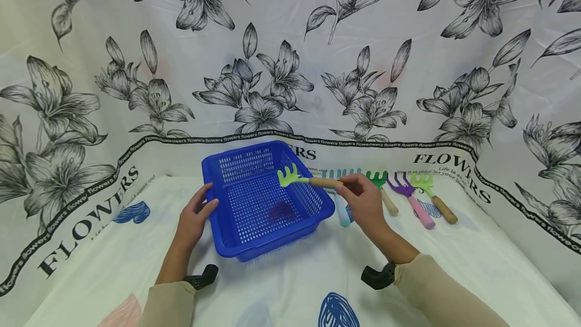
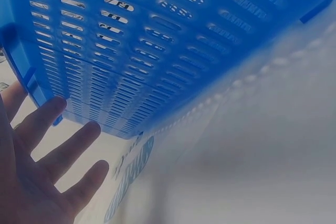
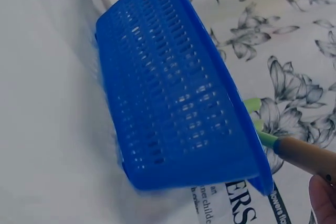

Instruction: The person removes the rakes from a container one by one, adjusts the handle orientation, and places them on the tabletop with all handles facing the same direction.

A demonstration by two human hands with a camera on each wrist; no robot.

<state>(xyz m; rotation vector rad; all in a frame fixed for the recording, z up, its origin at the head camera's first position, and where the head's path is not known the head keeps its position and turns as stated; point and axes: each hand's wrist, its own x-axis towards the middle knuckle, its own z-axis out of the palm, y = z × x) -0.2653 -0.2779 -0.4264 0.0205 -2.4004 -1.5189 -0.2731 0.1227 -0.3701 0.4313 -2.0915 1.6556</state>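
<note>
A blue plastic basket (image 1: 281, 238) with slotted walls stands in front of me in the head view. My left hand (image 1: 192, 218) holds its left rim, the thumb over the edge; in the left wrist view the fingers (image 2: 71, 150) spread along the outer wall. My right hand (image 1: 365, 201) pinches the wooden handle of a small light-green hand rake (image 1: 323, 182), keeping it above the basket's right part with the tines pointing left. In the right wrist view, the basket wall (image 3: 168, 93) hides part of the rake's head.
Right of the basket lie more hand rakes: a light-blue one (image 1: 342, 208), a dark green one (image 1: 389, 201), a purple one with a pink handle (image 1: 419, 208) and another light-green one (image 1: 442, 208). A flower-printed cloth (image 1: 268, 115) hangs behind the white-covered table.
</note>
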